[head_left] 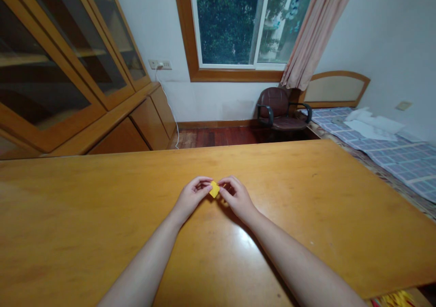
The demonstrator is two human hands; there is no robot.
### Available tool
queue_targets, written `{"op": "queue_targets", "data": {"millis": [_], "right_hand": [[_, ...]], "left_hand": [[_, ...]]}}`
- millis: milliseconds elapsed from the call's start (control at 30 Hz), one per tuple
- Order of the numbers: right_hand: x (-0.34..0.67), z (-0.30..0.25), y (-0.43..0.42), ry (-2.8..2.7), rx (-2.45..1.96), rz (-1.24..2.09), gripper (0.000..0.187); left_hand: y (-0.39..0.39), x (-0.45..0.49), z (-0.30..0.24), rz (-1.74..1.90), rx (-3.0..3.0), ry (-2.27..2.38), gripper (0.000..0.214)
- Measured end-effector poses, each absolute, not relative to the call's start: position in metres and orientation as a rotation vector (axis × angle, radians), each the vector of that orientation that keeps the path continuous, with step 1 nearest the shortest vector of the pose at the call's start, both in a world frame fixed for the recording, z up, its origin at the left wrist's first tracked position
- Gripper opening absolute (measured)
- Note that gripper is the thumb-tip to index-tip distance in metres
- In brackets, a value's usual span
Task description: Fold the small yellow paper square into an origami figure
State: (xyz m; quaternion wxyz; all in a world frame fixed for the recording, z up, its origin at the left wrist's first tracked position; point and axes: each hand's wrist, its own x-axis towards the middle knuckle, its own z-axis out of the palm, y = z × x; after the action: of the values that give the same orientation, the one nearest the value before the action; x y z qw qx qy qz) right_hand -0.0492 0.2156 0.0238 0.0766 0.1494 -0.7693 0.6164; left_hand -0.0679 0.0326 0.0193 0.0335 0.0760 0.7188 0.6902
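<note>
Between my two hands is a small piece of folded yellow paper (214, 190), turned with one corner pointing toward me. My left hand (194, 195) pinches its left corner between thumb and fingers. From the other side, my right hand (237, 197) grips the right corner, thumb in front and fingers curled behind. Both hands are just above the wooden table (112, 220), near its middle. The fingers partly cover the paper's edges, so its exact folds are too small to make out.
Glass-door cabinets (119, 111) line the left, with a white cord (166, 96) running down from a wall socket. Past the table's far edge stands a brown armchair (277, 109). A bed (391, 152) is at the right. Yellow and red scraps (395, 299) lie at the bottom right.
</note>
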Motion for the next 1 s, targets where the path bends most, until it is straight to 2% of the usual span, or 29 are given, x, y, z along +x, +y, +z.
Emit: {"op": "queue_targets", "data": {"millis": [500, 1000], "right_hand": [[-0.0498, 0.024, 0.215, -2.304, 0.671, 1.79, 0.008], [-0.0539, 0.0224, 0.2167, -2.259, 0.597, 1.903, 0.003]], "left_hand": [[0.0336, -0.0653, 0.0266, 2.195, 0.133, 2.122, 0.039], [0.0303, -0.0633, 0.0276, 2.177, 0.215, 2.145, 0.038]]}}
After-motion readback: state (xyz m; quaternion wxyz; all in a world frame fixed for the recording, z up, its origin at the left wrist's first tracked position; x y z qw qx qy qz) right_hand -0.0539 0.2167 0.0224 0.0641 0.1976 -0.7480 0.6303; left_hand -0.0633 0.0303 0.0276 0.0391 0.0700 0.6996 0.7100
